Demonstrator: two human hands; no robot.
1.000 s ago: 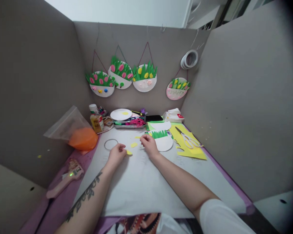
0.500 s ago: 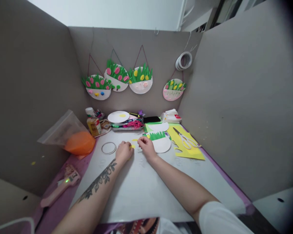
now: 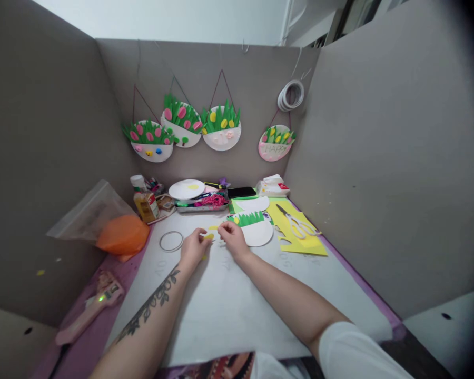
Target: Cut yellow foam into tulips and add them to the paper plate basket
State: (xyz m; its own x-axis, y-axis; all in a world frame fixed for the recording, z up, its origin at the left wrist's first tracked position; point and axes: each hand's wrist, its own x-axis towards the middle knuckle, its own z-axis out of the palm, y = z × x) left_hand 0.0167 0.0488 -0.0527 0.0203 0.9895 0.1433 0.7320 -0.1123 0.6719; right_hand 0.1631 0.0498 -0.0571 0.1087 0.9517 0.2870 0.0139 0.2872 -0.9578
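Observation:
My left hand [image 3: 192, 248] pinches a small yellow paper piece [image 3: 209, 237] between thumb and fingertips, just above the white table sheet [image 3: 221, 310]. Close by on the right, my right hand [image 3: 234, 240] has its fingertips pressed together; whatever they hold is too small to make out. Another yellow scrap [image 3: 213, 228] lies between and beyond the hands. Beside my right hand rests a white paper-plate piece [image 3: 258, 235] with green paper grass [image 3: 250, 218] along its top and a yellow shape at its left end.
A metal ring [image 3: 171, 241] lies left of my hands. Scissors [image 3: 298, 225] sit on cut yellow paper [image 3: 308, 246] at right. A glue gun [image 3: 92, 309], orange-filled bag [image 3: 122, 234], bottle [image 3: 145, 200] and tray of supplies [image 3: 201, 208] stand around. Decorated plates [image 3: 221, 138] hang behind.
The view has shifted slightly. My left hand has drawn a little left, and the yellow piece at its fingertips shows more plainly. My right hand stays pinched beside the plate.

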